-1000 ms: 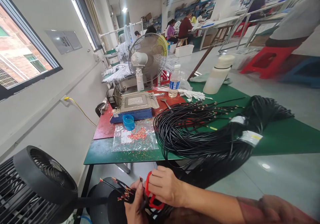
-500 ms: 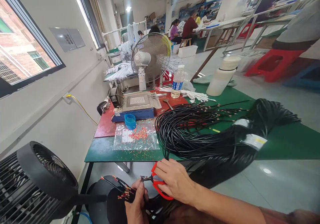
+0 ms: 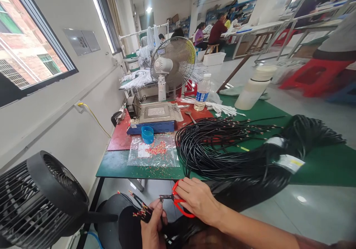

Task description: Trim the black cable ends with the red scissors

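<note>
My left hand (image 3: 154,219) is closed around a bunch of black cables (image 3: 144,212), whose stripped ends show red and yellowish inner wires pointing left. Red-handled scissors (image 3: 180,201) are in my right hand (image 3: 196,199), with fingers wrapped through the handles. The blades reach left to my left thumb and forefinger and look nearly closed; whether a wire lies between them is too small to tell. A big coil of black cables (image 3: 208,152) lies on the green table (image 3: 111,165) just beyond my hands, and some of it hangs over the front edge.
A plastic bag (image 3: 172,156) with red and yellow scraps lies near the edge, beside a blue cup (image 3: 147,135) and a blue-sided heating device (image 3: 164,126). Bottles stand behind. A black fan (image 3: 55,197) is at left. Several people sit at far tables.
The scissor blades have come closer together at my left fingertips. The whole view has shifted slightly, so the surroundings appear farther right. Both hands keep their grips.
</note>
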Demonstrator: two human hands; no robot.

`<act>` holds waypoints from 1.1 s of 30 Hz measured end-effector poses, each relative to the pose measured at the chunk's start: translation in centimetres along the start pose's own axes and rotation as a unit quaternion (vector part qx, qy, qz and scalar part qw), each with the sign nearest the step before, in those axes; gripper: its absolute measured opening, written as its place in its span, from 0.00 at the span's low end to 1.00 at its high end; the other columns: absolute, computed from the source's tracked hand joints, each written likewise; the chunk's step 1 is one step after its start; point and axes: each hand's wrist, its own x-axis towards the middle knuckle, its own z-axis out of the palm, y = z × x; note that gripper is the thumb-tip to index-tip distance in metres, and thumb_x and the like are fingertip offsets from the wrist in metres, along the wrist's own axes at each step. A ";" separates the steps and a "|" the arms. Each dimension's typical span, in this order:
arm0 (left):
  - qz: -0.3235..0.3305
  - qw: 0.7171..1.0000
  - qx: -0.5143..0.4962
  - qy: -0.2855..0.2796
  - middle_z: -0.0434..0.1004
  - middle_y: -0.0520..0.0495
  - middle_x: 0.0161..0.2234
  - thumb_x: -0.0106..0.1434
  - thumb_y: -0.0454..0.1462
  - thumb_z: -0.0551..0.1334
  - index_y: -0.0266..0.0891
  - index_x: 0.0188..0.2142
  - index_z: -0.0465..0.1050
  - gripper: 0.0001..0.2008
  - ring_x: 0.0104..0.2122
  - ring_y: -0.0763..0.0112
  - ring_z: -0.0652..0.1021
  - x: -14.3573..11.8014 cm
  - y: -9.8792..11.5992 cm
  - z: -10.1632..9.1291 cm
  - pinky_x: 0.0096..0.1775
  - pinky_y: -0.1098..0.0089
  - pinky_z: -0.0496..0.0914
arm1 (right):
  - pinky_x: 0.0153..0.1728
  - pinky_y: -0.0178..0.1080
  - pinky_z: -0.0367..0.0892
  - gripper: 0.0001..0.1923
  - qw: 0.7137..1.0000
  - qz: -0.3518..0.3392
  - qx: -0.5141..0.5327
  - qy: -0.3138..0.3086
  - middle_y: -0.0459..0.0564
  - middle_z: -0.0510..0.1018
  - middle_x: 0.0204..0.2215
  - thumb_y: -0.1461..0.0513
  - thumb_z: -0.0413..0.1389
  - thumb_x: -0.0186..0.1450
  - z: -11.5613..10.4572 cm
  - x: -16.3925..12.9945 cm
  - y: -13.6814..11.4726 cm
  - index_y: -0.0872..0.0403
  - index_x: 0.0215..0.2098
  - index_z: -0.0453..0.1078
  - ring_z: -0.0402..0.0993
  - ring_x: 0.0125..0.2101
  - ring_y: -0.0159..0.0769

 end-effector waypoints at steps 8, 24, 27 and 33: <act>-0.023 1.000 -0.015 0.007 0.62 0.57 0.14 0.41 0.40 0.67 0.34 0.27 0.74 0.14 0.17 0.85 0.63 -0.1 0.1 0.0 0.21 0.79 0.59 | 0.26 0.38 0.45 0.05 1.000 -0.020 -0.001 0.012 0.45 0.70 0.24 0.62 0.51 0.61 -0.8 0.3 0.6 0.54 0.28 0.65 0.58 0.26 0.31; 0.019 0.998 0.051 -0.008 0.64 0.56 0.13 0.43 0.41 0.66 0.33 0.27 0.74 0.13 0.16 0.84 0.62 -0.4 0.1 0.0 0.22 0.77 0.57 | 0.25 0.36 0.47 0.07 0.983 -0.135 -0.007 -0.126 0.45 0.72 0.24 0.60 0.52 0.60 -2.4 2.4 3.3 0.55 0.27 0.66 0.63 0.26 0.30; 0.033 0.997 0.068 -0.004 0.63 0.56 0.13 0.42 0.40 0.66 0.33 0.26 0.74 0.13 0.17 0.84 0.62 -0.4 0.1 0.0 0.22 0.77 0.57 | 0.23 0.35 0.47 0.07 0.974 -0.140 0.017 -0.177 0.45 0.73 0.22 0.60 0.53 0.58 -3.1 3.2 3.6 0.55 0.24 0.68 0.63 0.24 0.29; 0.054 0.993 0.101 -0.009 0.64 0.56 0.14 0.42 0.41 0.66 0.33 0.26 0.74 0.13 0.17 0.83 0.63 -0.4 0.2 0.1 0.24 0.76 0.57 | 0.19 0.34 0.45 0.07 0.953 -0.148 0.009 -0.265 0.45 0.73 0.20 0.61 0.54 0.55 -4.2 4.7 3.8 0.55 0.21 0.70 0.63 0.19 0.28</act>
